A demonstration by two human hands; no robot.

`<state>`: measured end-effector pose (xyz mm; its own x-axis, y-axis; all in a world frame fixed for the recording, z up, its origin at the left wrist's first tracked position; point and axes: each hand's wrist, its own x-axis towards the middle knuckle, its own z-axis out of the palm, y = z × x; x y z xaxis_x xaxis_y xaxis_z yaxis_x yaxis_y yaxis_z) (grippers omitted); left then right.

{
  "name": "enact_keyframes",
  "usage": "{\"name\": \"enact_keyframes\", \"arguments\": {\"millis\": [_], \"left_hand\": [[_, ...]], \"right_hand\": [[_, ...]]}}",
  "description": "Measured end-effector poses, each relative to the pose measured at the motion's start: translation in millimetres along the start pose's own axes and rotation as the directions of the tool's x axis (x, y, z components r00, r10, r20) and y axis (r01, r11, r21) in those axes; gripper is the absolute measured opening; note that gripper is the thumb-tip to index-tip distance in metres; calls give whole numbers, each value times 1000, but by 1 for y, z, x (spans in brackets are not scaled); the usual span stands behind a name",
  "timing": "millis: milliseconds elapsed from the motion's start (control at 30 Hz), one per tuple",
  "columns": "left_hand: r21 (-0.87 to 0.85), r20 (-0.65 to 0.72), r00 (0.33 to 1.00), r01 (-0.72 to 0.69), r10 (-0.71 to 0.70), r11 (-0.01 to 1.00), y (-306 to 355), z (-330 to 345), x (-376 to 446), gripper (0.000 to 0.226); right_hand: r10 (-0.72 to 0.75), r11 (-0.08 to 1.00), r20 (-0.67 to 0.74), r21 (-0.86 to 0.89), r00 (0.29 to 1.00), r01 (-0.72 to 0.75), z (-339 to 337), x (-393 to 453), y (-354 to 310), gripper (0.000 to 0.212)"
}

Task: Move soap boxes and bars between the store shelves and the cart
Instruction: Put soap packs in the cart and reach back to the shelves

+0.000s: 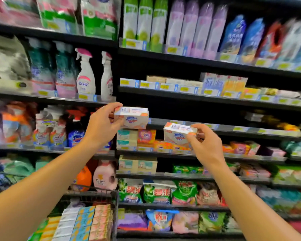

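Two soap boxes held mid-frame before the shelves: left hand pinching the higher box, right hand pinching the lower box, long axes sideways, cart lower left.

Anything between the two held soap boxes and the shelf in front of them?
Nothing visible. The left hand and right hand each hold a soap box in open air before the dark shelf; stacked boxes sit lower, below the path.

One head-worn wide-angle view faces forward, close to the store shelves.
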<state>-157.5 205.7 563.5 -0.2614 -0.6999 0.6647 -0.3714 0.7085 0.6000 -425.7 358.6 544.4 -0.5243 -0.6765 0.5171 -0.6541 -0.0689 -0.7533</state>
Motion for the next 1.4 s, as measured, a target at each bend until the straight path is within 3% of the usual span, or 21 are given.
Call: {"name": "enact_keyframes", "arguments": {"millis": [300, 567, 833, 1067, 1233, 1400], "left_hand": [[186, -104, 986, -108, 129, 977, 28, 15, 82, 43], [288, -192, 964, -124, 184, 950, -2, 29, 165, 41], [302, -212, 960, -116, 185, 946, -48, 54, 244, 44], [311, -177, 974, -82, 142, 947, -84, 88, 289, 43], [347, -12, 999, 40, -38, 937, -97, 99, 324, 47], [386, 113, 987, 59, -111, 920, -111, 103, 342, 40]], "right_hand": [[-149, 984, -18, 94, 989, 150, -6, 70, -7, 32], [-222, 965, -20, 136, 975, 223, 23, 137, -15, 33], [-200, 972, -10, 122, 980, 200, 75, 206, -3, 36], [-178, 974, -28, 136, 984, 180, 119, 239, 15, 35], [-141, 979, 10, 147, 990, 138, 136, 249, 29, 36], [-108, 981, 36, 169, 994, 100, 146, 257, 38, 34]]}}
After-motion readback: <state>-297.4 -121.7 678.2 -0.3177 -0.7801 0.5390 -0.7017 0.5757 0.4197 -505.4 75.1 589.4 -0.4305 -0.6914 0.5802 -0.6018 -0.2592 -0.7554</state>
